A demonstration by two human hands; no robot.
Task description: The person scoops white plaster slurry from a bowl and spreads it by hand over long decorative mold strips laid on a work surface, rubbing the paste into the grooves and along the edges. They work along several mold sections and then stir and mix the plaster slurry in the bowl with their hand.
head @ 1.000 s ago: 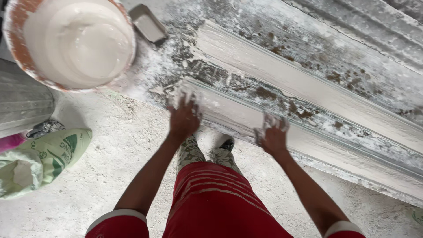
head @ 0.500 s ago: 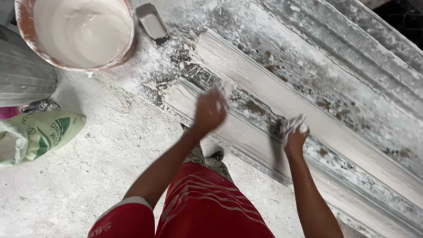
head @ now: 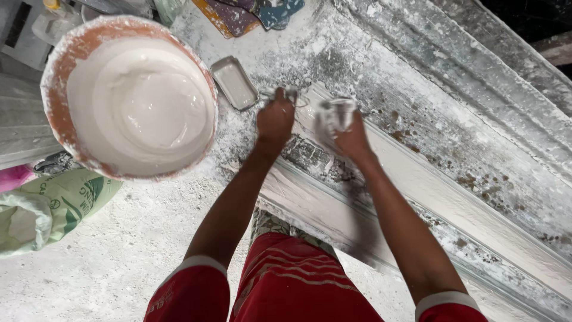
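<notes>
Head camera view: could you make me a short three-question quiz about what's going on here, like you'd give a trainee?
1. True or false: the big bucket is filled with a creamy white mix.
2. Which hand is closer to the small rectangular tray?
A. left hand
B. right hand
3. Fill in: the right hand grips a white, plaster-soaked ____ over the long white moulding.

Key:
1. True. The orange-rimmed bucket holds smooth white mix nearly to its rim.
2. A. The left hand sits just right of the tray; the right hand is farther along.
3. Wad of fibre or cloth; its exact kind is hard to tell.
</notes>
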